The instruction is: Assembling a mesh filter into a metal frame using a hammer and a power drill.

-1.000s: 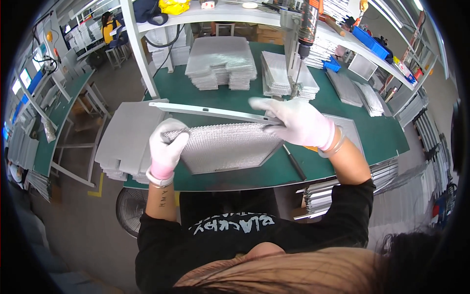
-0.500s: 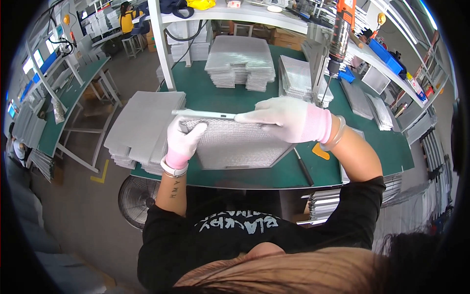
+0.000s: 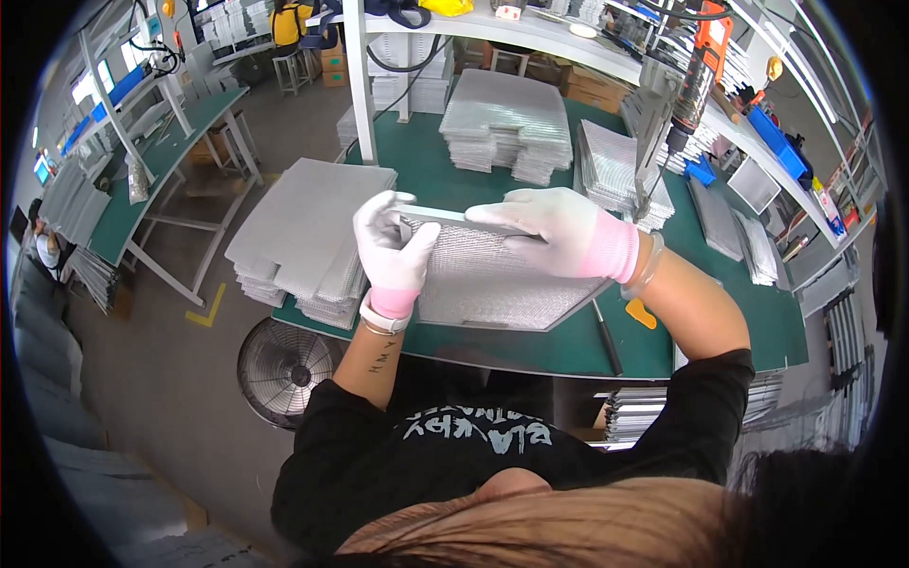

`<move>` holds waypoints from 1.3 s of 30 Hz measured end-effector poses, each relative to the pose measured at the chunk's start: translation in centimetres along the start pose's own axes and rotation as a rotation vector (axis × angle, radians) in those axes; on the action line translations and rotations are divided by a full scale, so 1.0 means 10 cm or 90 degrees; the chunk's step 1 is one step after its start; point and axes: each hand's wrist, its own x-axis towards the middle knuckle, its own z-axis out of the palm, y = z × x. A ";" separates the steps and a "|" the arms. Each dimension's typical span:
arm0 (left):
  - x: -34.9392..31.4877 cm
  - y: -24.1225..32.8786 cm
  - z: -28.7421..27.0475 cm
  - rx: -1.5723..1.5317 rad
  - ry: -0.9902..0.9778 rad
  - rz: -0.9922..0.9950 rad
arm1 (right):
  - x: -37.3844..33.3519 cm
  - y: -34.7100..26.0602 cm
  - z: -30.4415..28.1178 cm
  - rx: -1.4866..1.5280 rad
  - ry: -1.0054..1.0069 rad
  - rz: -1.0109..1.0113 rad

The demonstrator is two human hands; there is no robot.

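Note:
A silvery mesh filter panel (image 3: 511,289) with a thin metal frame is tilted up over the green workbench, its lower edge toward me. My left hand (image 3: 393,251), in a white glove with a pink cuff, grips the panel's upper left corner, fingers curled behind and thumb in front. Along the top lies a pale frame strip (image 3: 440,215). My right hand (image 3: 554,227), gloved alike, closes over this top edge farther right, its fingers pointing left. Part of the strip and the panel's upper right corner are hidden under it.
Stacks of mesh sheets stand left (image 3: 308,227), at the back (image 3: 507,118) and at back right (image 3: 620,170). An orange power screwdriver (image 3: 701,76) hangs at right. A black-handled tool (image 3: 608,339) and a yellow piece (image 3: 641,314) lie on the green workbench (image 3: 530,350). A floor fan (image 3: 289,371) stands below left.
The whole view has shifted, so the bench appears farther right. My left fingers have risen and curled round the strip's left end, which stuck out beyond the hand before. Both hands keep hold.

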 end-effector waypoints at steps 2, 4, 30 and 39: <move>0.01 -0.07 -0.06 0.087 -0.001 0.053 | 0.01 0.01 0.01 0.017 0.011 -0.002; 0.01 -0.17 -0.06 0.130 0.018 0.105 | 0.02 0.01 0.01 0.010 0.000 0.028; 0.07 -0.16 -0.28 0.010 -0.083 0.025 | 0.07 0.02 0.03 -0.050 -0.003 0.004; 0.07 -0.21 -0.29 -0.055 -0.161 0.006 | 0.26 -0.12 -0.11 -0.046 -0.062 0.040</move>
